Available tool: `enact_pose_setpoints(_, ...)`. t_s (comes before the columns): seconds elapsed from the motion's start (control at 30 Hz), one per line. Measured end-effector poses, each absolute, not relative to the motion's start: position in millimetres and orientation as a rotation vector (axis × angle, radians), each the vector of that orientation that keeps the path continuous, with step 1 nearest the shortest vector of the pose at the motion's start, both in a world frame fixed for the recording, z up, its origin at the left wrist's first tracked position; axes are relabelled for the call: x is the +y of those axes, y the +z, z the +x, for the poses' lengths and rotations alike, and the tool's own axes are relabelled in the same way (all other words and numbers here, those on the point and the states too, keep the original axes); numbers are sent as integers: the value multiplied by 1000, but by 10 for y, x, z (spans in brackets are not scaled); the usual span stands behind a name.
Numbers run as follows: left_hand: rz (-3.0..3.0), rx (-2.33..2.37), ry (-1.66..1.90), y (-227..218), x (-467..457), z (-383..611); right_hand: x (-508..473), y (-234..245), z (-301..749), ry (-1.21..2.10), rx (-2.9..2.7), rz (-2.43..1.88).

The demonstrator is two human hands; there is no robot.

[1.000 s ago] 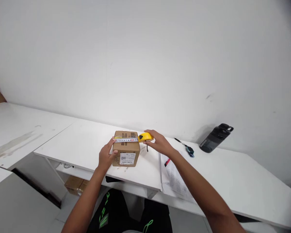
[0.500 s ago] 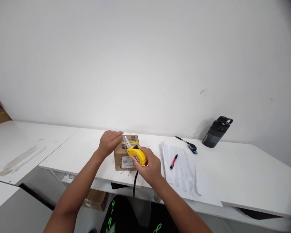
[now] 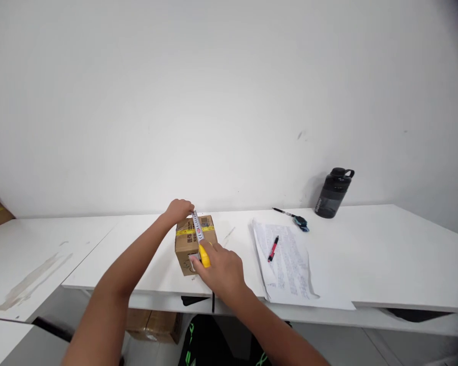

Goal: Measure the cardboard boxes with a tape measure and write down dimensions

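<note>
A small cardboard box [image 3: 183, 245] with yellow tape across its top stands near the front edge of the white table [image 3: 148, 264]. Along the box top runs the printed blade of a yellow tape measure [image 3: 204, 256]. My right hand [image 3: 223, 268] is closed around the tape measure's case at the box's near edge and covers much of it. At the far edge of the box, my left hand [image 3: 179, 210] pinches the blade's end, its fingertips partly hidden.
Right of the box lie handwritten papers [image 3: 290, 269] with a red and black pen [image 3: 274, 249] on them. Behind are a black pen [image 3: 283, 211], a small dark blue item [image 3: 301, 222] and a black bottle [image 3: 333, 194]. Another carton [image 3: 154, 325] is under the table.
More of the blade is drawn out and now lies along the box top. My right hand has moved down with the case. My left hand has closed on the blade's end.
</note>
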State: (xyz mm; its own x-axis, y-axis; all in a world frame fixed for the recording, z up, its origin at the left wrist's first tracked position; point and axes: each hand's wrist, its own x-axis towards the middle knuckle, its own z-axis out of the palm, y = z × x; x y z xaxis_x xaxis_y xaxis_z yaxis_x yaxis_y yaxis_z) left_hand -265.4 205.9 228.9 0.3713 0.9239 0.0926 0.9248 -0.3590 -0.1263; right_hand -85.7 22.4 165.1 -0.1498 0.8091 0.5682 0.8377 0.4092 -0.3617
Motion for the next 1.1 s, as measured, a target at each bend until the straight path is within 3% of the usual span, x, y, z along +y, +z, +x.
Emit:
enact_pose_setpoints(0.2,-2547,-1900,-39,2322,1947,-2548,368,1816,-969,94,-2001,-1485)
enact_pose_setpoints(0.77,-2746,-2131,-907,1895,1795,-2514,424,1683,-979,209,-1894,-1419)
enact_pose_setpoints(1.1,-2730,-2156,-830,1894,1795,-2535,398,1664,-939,328,-1839,-1433)
